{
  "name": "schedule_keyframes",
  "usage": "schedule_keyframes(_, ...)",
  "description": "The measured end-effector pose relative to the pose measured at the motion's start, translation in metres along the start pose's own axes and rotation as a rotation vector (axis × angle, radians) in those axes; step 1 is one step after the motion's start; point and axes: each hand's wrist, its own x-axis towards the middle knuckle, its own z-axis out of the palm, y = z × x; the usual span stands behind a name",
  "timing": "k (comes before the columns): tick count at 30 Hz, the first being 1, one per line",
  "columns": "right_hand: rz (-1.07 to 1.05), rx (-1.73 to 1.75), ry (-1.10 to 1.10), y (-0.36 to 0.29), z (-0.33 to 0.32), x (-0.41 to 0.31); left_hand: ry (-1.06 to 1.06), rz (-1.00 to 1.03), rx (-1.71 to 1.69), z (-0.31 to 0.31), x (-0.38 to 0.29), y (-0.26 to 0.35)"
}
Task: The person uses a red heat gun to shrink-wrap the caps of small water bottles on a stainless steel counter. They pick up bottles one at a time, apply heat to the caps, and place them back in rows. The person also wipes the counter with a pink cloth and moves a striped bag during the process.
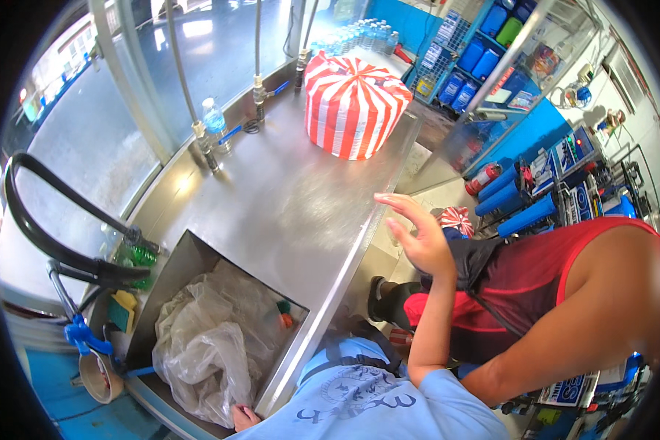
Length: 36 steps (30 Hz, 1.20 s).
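Observation:
At the sink's near edge, my left hand (pixel 245 418) is partly hidden, its fingers curled on a crumpled clear plastic bag (pixel 206 341). The bag fills much of the stainless steel sink basin (pixel 168 275). My right hand (pixel 421 242) is raised beyond the counter's near edge, holding nothing, with thumb and fingers apart. Farther along the stainless steel counter (pixel 275 203) stands a round bundle wrapped in red-and-white striped plastic (pixel 357 110), gathered at the top. Something small and orange (pixel 286 319) lies in the sink beside the bag.
Close on my right is a person in a red and black sleeveless top (pixel 517 286). A black hose (pixel 49 176) arches over the sink's left side. Valves with blue levers (pixel 261 93) and a water bottle (pixel 214 121) line the glass. A yellow-green sponge (pixel 122 311) sits beside the sink.

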Motion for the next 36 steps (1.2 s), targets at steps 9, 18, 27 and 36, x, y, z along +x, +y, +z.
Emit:
schedule_keyframes(9, 0.195, 0.107, 0.165, 0.075, -0.033, -0.016, 0.014, 0.005, 0.076, 0.016, 0.040, 0.034)
schedule_keyframes(18, 0.206, 0.091, 0.808, 0.129, -0.214, -0.098, 0.123, 0.026, 0.222, 0.051, 0.086, 0.096)
schedule_keyframes(27, 0.159, 0.260, 0.802, 0.268, -0.353, -0.078, 0.159, 0.274, -0.171, 0.138, 0.116, 0.329)
schedule_keyframes(36, 0.405, -0.419, 0.291, 0.384, -0.427, 0.019, 0.064, 0.598, -0.497, 0.271, 0.134, 0.633)
